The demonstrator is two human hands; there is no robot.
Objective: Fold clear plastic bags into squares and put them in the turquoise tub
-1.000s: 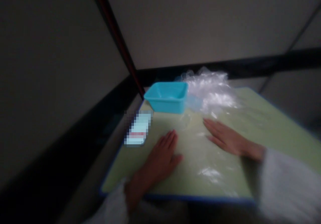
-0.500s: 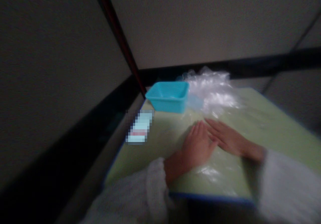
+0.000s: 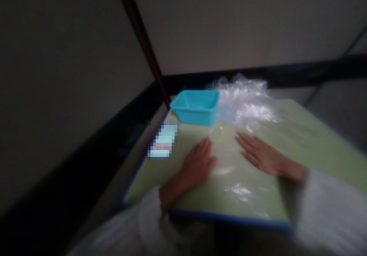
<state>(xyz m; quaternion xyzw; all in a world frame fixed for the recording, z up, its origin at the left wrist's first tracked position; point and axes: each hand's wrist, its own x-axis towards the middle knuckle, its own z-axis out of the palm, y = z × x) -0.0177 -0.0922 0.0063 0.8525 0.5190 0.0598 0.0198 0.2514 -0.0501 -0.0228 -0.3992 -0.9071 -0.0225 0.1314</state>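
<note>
In the head view, the left hand (image 3: 197,166) lies palm down with nothing visibly gripped, fingers close together and thumb a little apart, at the left side of a clear plastic sheet (image 3: 239,191). The right hand (image 3: 263,156) is also spread flat over the sheet's right part, holding nothing that shows. The sheet lies on the near middle of the bench (image 3: 312,145); its outline is too faint to trace. Such thin film likely creases and slides easily, so light, even palm pressure with one hand as an anchor should suit it better than fingertips. The blue near edge (image 3: 229,217) leaves little margin below the sheet. The blue basin (image 3: 197,118) and crumpled plastic (image 3: 252,106) limit reach on the far side, a pixelated light rectangle (image 3: 164,141) on the left; more room seems to lie right.
</note>
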